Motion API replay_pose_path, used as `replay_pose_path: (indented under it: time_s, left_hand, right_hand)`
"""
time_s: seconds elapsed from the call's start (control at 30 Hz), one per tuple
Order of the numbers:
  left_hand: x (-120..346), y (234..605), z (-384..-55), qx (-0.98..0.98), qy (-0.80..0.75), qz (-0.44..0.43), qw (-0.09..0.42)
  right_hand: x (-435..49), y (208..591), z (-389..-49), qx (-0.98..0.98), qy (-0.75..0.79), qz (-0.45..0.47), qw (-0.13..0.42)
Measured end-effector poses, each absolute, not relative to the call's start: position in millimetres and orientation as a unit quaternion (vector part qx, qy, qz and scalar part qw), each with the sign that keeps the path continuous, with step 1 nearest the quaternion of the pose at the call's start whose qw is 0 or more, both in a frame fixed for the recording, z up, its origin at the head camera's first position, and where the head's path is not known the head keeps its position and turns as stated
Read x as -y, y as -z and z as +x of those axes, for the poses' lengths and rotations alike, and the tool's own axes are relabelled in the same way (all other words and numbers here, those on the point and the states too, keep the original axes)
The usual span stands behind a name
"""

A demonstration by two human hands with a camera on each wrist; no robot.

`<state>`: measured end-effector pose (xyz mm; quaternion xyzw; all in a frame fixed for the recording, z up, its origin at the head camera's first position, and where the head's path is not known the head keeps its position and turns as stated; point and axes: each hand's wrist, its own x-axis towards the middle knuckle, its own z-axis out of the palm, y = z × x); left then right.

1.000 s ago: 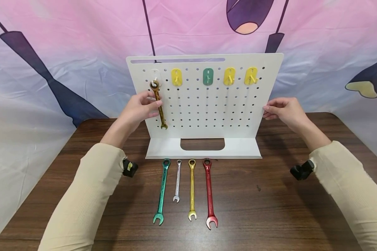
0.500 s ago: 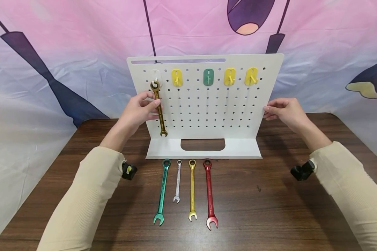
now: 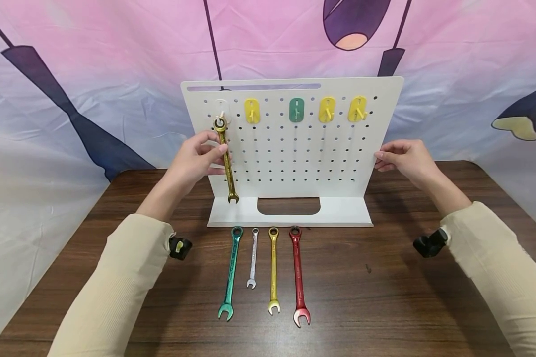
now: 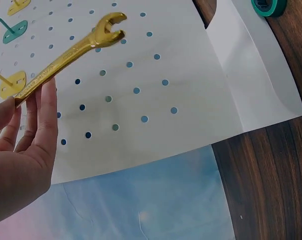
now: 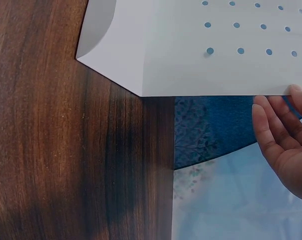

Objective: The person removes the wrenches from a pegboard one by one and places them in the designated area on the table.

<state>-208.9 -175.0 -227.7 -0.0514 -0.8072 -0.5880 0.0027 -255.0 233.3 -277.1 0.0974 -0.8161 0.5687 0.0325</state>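
My left hand (image 3: 199,156) pinches a gold combination wrench (image 3: 229,171) between thumb and fingers. Its ring end is up at the white hook (image 3: 222,108) on the left of the white pegboard (image 3: 290,186), and the hook's tip shows in the ring. The open-ended jaw points down, tilted out from the board; in the left wrist view the gold wrench (image 4: 66,59) crosses in front of the holes. At the pegboard's right edge my right hand (image 3: 402,154) grips the side, thumb on the front face (image 5: 201,75) and fingers behind.
On the wooden table (image 3: 362,307) before the board lie a green wrench (image 3: 231,272), a small silver wrench (image 3: 252,258), a yellow wrench (image 3: 274,270) and a red wrench (image 3: 298,275). Yellow hooks (image 3: 252,110) and a green hook (image 3: 297,110) line the board's top. A printed cloth (image 3: 129,99) hangs behind.
The gold wrench's open end has dropped and come toward me, while its ring end has stayed near the white hook, slightly lower. My left forearm has sunk a little; my right hand has stayed put.
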Motion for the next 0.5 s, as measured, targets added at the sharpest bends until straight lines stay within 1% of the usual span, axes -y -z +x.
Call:
replay_pose_path:
  time_s: [0.5]
  left_hand:
    - [175.9,224.8,-204.0,0.796,0.6,-0.075,0.024]
  right_hand:
    - [-232.4,276.0,-253.4,0.815,-0.57,0.096,0.03]
